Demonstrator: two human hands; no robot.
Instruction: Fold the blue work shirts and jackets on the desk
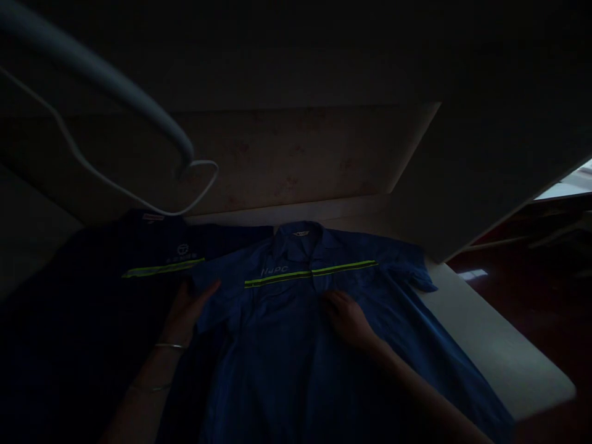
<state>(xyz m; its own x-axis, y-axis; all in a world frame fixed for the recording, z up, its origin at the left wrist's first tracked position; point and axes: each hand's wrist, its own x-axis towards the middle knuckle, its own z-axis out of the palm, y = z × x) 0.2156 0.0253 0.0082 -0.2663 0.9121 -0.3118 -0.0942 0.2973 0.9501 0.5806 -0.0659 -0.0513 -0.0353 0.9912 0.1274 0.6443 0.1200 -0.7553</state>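
Note:
A blue work shirt with a yellow-green reflective stripe across the chest lies flat, collar away from me, on a white table. My left hand rests at the shirt's left sleeve, fingers stretched out along the fabric; thin bangles circle that wrist. My right hand lies palm down on the shirt's front placket, just below the stripe, fingers flat. The scene is very dark.
A second, darker shirt with the same stripe lies to the left, partly under the blue one. A pale bar and a looped white cord hang overhead at the left. The table's right edge drops to a dark red floor.

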